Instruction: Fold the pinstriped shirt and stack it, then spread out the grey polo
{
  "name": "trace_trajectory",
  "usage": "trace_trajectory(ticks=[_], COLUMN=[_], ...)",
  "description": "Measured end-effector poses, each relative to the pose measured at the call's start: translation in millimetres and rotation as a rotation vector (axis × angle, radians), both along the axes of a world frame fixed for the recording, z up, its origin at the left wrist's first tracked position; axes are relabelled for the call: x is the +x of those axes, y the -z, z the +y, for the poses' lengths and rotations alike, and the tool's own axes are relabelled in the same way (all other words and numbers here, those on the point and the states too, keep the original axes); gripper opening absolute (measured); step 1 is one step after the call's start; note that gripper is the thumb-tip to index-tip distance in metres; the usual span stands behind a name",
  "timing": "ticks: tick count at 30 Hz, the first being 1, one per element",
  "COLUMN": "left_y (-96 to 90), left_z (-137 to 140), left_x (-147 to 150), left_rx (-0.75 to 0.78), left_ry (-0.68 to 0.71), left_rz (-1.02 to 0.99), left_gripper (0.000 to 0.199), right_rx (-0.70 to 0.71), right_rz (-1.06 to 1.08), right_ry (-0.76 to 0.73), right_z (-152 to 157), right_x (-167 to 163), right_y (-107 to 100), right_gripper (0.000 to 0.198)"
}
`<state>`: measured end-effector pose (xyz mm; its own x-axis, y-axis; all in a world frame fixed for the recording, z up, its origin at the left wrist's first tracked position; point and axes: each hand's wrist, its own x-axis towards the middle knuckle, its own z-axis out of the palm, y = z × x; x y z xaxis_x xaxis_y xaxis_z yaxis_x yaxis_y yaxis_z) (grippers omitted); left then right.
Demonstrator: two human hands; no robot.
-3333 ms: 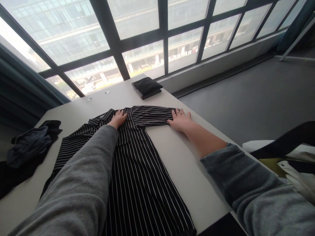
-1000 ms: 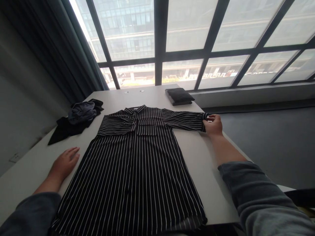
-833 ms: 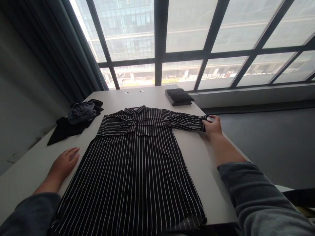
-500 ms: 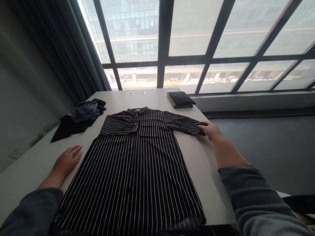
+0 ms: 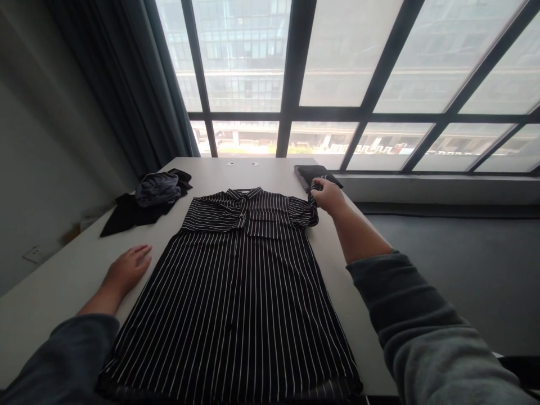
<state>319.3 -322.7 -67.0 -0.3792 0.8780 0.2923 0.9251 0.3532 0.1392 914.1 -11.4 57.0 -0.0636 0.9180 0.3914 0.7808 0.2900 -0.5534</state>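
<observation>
A black shirt with white stripes (image 5: 240, 304) lies front side up on the white table, its collar toward the window. Its left-side sleeve (image 5: 213, 215) is folded across the chest. My right hand (image 5: 327, 194) pinches the cuff end of the other sleeve (image 5: 301, 211) and holds it raised, so that sleeve bends back on itself near the shoulder. My left hand (image 5: 129, 270) rests on the table beside the shirt's left edge, fingers stretched out and holding nothing.
A loose heap of dark and grey clothes (image 5: 158, 190) lies at the table's left edge. Folded dark cloths (image 5: 307, 171) sit at the back right, just behind my right hand. The white table (image 5: 202, 169) ends at the windows (image 5: 248, 135); a dark curtain (image 5: 139, 84) hangs at left.
My right hand has lifted the sleeve's cuff off the table and carried it inward and away from me; the sleeve was stretched out before. My left hand stays by the shirt. The view has shifted slightly.
</observation>
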Motion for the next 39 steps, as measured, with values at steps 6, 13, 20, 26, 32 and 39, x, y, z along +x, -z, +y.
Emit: trace_trajectory(ticks=[6, 13, 20, 26, 32, 39], left_y=[3.6, 3.6, 2.1, 1.0, 0.3, 0.8], left_z=[0, 0, -2, -2, -3, -2], left_x=[-3, -6, -4, -4, -3, -4], left_rx=[-0.013, -0.016, 0.002, -0.003, -0.002, -0.026], left_ry=[0.0, 0.012, 0.026, 0.013, 0.007, -0.005], left_rz=[0.017, 0.025, 0.006, 0.008, -0.005, 0.011], left_gripper=[0.065, 0.065, 0.063, 0.061, 0.059, 0.059], right_rx=[0.016, -0.072, -0.16, -0.262, -0.246, -0.309], right_rz=[-0.138, -0.213, -0.274, -0.362, -0.476, -0.565], right_ry=[-0.199, -0.36, -0.43, -0.516, -0.555, -0.576], right_z=[-13, -25, -41, -55, -63, -65], right_x=[-88, -179, -232, -250, -258, -260], right_y=[-29, -11, 26, 48, 77, 110], right_gripper=[0.061, 0.06, 0.061, 0.071, 0.071, 0.071])
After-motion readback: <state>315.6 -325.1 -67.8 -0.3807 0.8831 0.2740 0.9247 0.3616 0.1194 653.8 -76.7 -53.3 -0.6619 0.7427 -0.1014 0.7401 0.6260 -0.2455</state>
